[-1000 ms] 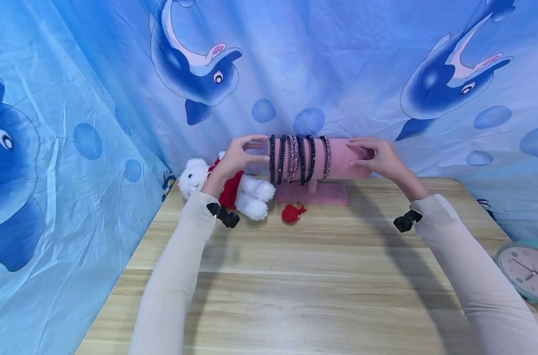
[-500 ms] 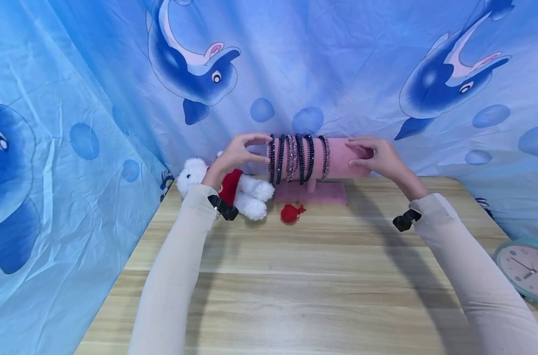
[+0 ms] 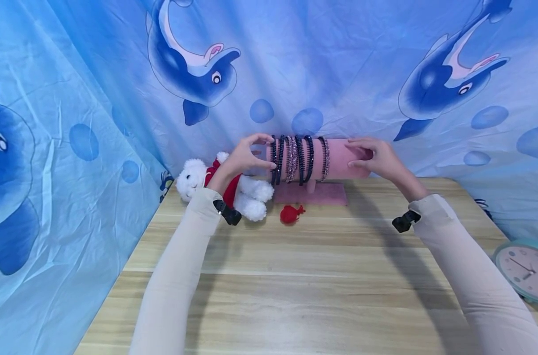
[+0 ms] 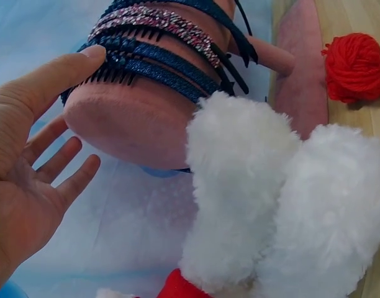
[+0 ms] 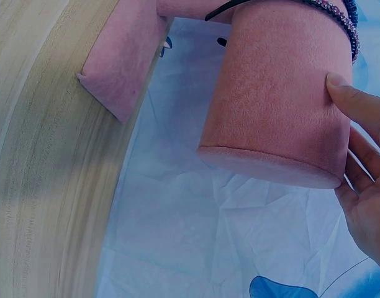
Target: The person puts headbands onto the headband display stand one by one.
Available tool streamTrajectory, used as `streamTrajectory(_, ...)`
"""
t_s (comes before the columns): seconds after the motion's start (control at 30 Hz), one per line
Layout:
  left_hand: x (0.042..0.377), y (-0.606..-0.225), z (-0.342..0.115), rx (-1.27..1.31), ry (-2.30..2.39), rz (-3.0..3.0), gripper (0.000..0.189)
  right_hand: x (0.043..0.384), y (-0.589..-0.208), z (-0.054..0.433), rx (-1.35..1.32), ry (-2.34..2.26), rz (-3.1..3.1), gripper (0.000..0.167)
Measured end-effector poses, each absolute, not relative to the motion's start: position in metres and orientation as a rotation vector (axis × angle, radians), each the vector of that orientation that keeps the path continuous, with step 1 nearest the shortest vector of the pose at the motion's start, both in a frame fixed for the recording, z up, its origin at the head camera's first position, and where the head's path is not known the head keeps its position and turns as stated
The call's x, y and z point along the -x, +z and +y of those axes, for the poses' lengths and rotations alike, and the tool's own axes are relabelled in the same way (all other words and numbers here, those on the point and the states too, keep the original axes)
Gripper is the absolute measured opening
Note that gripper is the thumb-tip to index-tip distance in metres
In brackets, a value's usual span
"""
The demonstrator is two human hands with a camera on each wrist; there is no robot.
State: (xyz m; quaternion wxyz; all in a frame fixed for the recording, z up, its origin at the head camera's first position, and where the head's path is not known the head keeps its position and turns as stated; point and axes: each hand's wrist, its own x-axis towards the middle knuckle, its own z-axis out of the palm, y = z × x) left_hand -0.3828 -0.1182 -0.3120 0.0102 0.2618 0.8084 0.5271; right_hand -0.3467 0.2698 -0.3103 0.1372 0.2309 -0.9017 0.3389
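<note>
A pink velvety roll stand [image 3: 337, 170] carries several headbands, some dark blue and glittery, others sparkly pink [image 3: 291, 159]. My left hand [image 3: 242, 157] is at the roll's left end. In the left wrist view, its thumb lies on the outermost dark blue headband [image 4: 171, 77], while its index finger goes behind the roll, partly hidden; the other fingers stay off it. My right hand [image 3: 383, 158] grips the roll's bare right end, thumb on the near side and fingers on the far side, as the right wrist view shows.
Left of the stand lies a white plush toy [image 3: 253, 209] in red, under my left forearm. A small red ball of yarn [image 3: 289, 214] sits before the stand's base [image 3: 331, 194]. A round clock [image 3: 528, 273] stands at right. Behind hangs a blue dolphin-print cloth [image 3: 340, 59].
My left hand has moved slightly right, and the leftmost headband has slid right along the roll, close against its neighbour. My right hand has kept its hold on the roll.
</note>
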Motion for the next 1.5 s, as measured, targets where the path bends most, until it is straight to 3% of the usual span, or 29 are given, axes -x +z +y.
streamTrajectory(0.33, 0.381, -0.318, -0.107, -0.940, 1.679, 2.593, 0.064, 0.347, -0.311, 0.269, -0.674, 0.972, -2.602, 0.052)
streamTrajectory(1.07, 0.378, -0.324, -0.097, -0.873, 1.690, 2.620, 0.066, 0.342, -0.309, 0.270, -0.660, 0.978, -2.618, 0.053)
streamTrajectory(1.5, 0.378, -0.326, -0.104, -0.969, 1.657, 2.650, 0.065, 0.344, -0.311, 0.270, -0.673, 0.991, -2.591, 0.052)
